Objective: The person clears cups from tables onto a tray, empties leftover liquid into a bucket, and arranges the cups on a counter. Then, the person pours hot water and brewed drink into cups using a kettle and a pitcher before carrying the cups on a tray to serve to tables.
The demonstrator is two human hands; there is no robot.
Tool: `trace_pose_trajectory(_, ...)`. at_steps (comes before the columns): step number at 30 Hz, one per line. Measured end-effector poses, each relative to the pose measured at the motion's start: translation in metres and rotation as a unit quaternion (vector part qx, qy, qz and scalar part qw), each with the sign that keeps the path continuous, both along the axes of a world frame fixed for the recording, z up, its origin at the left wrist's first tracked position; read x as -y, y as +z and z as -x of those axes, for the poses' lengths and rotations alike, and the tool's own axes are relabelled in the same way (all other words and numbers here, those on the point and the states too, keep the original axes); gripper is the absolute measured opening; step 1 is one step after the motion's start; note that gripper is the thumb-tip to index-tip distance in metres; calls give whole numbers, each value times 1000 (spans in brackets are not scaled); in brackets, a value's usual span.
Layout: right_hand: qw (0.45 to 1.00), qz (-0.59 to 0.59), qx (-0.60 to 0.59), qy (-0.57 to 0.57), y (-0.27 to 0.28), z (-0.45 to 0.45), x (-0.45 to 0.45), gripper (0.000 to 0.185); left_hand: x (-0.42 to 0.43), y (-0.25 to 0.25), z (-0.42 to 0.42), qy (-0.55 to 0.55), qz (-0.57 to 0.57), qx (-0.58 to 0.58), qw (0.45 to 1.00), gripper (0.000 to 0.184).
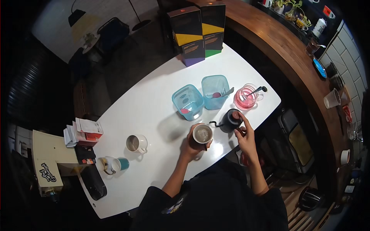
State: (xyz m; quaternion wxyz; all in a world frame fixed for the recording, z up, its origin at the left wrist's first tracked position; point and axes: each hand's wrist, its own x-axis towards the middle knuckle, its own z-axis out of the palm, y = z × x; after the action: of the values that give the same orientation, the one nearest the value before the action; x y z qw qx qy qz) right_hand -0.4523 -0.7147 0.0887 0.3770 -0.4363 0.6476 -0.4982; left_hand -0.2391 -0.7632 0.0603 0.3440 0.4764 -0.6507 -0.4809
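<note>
The left hand (191, 146) is wrapped around a round, pale-rimmed cup (202, 134), thumb and fingers closed around its wall. The cup's circular mouth faces up toward the camera, and its inside looks greyish and mottled; what it holds is hard to tell. Its long axis runs roughly upright over the near edge of the bench (154, 90), a smooth, glossy white top with bright reflections.

The right hand (246, 138) holds a matte black, rounded gooseneck kettle (231, 121) from its right side, the lower fingers curled and one finger stretched to the reddish-brown top of the lid. The grip on the handle itself is hidden. The kettle's thin, curved spout (216, 123) points left, toward the cup, its tip just beside the rim. Whether the kettle touches the bench cannot be told.

Beyond the two hands stand two translucent blue plastic tubs with rounded corners, side by side: a left tub (187, 101) with a pink piece inside, and a right tub (215, 91) with a pink piece and a grey utensil (229, 92) leaning out. To their right is a clear glass jug (246, 98) with pink contents and a dark-tipped spoon (255, 91) slanting out. Farther off are stacked black cardboard boxes (196, 32) with yellow, purple and green panels. Well to the left sits a glossy off-white mug (136, 143), its handle pointing toward the person.
</note>
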Motion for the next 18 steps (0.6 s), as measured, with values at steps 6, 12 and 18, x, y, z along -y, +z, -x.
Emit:
trace_pose_trajectory(6,998,30,-18,-42,-20,-1,-2,69,-3,21,11,-6,5,-41,999,57)
trace_pose_trajectory(12,996,12,-70,-58,-18,-13,7,65,3,-23,12,3,24,-85,996,58)
trace_pose_trajectory(18,995,53,-71,-48,-33,-25,11,70,11,-17,11,-39,75,-72,994,58)
